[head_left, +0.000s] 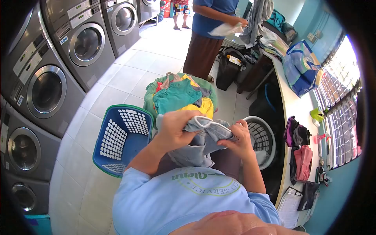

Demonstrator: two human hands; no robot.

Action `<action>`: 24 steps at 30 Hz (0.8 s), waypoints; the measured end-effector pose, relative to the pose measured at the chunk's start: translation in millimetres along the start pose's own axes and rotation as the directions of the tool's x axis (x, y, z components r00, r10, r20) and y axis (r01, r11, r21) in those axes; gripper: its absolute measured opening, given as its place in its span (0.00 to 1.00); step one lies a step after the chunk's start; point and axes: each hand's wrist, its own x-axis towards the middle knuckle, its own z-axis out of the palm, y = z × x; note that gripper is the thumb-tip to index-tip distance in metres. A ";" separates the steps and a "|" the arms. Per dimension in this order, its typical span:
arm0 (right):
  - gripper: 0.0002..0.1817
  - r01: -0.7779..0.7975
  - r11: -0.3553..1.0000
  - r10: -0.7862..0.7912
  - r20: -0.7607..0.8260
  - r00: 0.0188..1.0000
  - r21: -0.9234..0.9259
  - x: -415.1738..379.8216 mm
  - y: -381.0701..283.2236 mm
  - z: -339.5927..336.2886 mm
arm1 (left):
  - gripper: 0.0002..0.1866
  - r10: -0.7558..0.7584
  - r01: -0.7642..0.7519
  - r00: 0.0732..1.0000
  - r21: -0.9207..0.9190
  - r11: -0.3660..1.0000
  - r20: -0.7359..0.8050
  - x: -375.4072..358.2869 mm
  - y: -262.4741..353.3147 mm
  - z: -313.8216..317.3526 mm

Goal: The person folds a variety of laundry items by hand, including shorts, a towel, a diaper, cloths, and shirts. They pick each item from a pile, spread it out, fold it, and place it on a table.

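Observation:
A grey-blue garment [192, 152] with a white-edged opening hangs in front of my body; its exact kind is hard to tell. My left hand [175, 131] is closed on its gathered edge. On the other side of the opening, my right hand [238, 139] pinches the cloth between thumb and fingers. Just beyond my hands sits a heap of clothes [176, 96] in green, yellow and red, piled high over its container. A blue laundry basket [123, 137] with a green rim stands to the left. Close to my right hand is a round, pale slatted basket [260, 135].
Grey front-loading machines [47, 92] line the left wall. A person [211, 35] holding white cloth stands beyond the heap. Along the right runs a long table [291, 105] with a blue bag [301, 68], small dark and pink garments [299, 149] and a clipboard [290, 205].

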 end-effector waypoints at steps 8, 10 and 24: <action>0.15 -0.212 0.975 0.223 0.260 0.939 -0.072 -42.9 46.8 -6.4 | 0.10 -0.069 0.136 0.937 0.176 0.975 -0.342 -4.6 5.2 -39.5; 0.12 -0.261 0.959 0.256 -0.060 0.965 -0.105 -39.1 45.4 -9.6 | 0.10 -0.102 0.163 0.941 0.166 0.973 -0.322 -2.2 4.2 -40.8; 0.21 -0.403 0.441 0.515 0.141 0.846 0.802 -84.7 114.8 -57.9 | 0.14 -0.460 0.460 0.887 -0.008 0.888 -0.033 0.9 -30.2 -42.6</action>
